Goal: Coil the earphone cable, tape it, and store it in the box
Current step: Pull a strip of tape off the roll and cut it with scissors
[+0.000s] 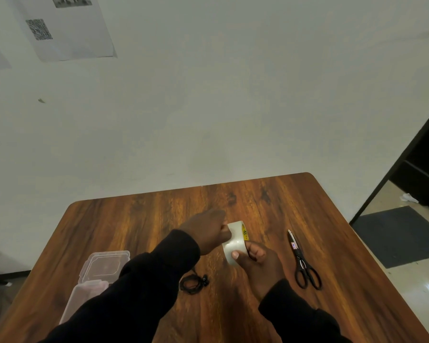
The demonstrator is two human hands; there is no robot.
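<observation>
Head view, frame centre: left hand (204, 229) and right hand (256, 258) grip the tape roll (235, 240), pulling a strip; the scissors (305, 264) likely come next to cut it

Black earphone cable (193, 284): coiled in small loose loop, flat on bench, near front centre, just right of box. Clear tape roll (235, 240): whitish w/ yellow label, raised above bench, tilted. Clear plastic box (94, 280): lid open and upright, at bench's left edge, partly hidden by sleeve.
</observation>
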